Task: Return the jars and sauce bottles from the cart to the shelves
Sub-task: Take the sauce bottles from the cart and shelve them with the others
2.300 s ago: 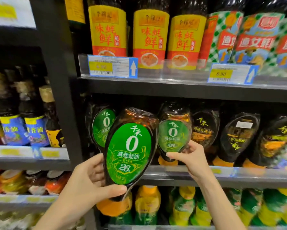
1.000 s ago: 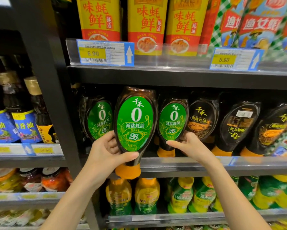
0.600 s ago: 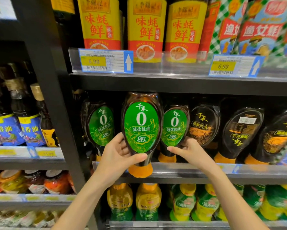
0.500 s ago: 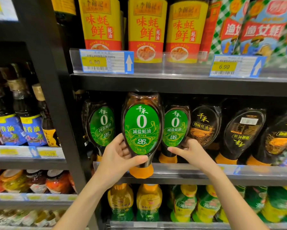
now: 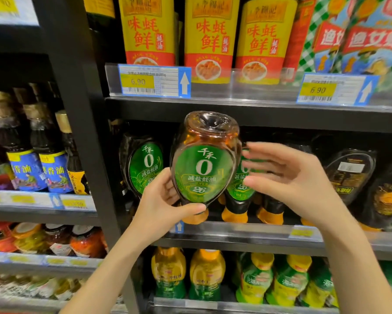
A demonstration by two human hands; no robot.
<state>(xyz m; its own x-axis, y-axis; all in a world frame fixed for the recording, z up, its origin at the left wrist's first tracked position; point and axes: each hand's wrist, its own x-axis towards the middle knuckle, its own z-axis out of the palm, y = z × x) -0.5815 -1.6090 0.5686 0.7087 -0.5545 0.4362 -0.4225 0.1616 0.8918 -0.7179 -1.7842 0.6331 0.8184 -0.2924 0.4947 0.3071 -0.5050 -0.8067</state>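
Note:
My left hand [image 5: 165, 201] grips a green-labelled sauce bottle [image 5: 205, 168] near its orange cap, cap down, its top tilted toward me. Its cap hovers at the front edge of the middle shelf [image 5: 247, 233]. My right hand [image 5: 288, 177] hovers beside the bottle on its right, fingers spread and blurred, touching nothing I can make out. Two matching green-labelled bottles stand behind on that shelf, one at the left [image 5: 145, 168], one partly hidden by my right hand [image 5: 238, 191].
Dark-labelled squeeze bottles [image 5: 349, 175] fill the shelf to the right. Yellow oyster sauce bottles [image 5: 209, 37] line the upper shelf, yellow-green bottles [image 5: 206, 275] the lower one. A black upright post [image 5: 77, 123] separates a left bay with blue-labelled oil bottles [image 5: 27, 171] and jars [image 5: 59, 239].
The bottle's top has tipped toward me while staying at the shelf front. My right hand has left the bottle on the shelf and opened beside the held one.

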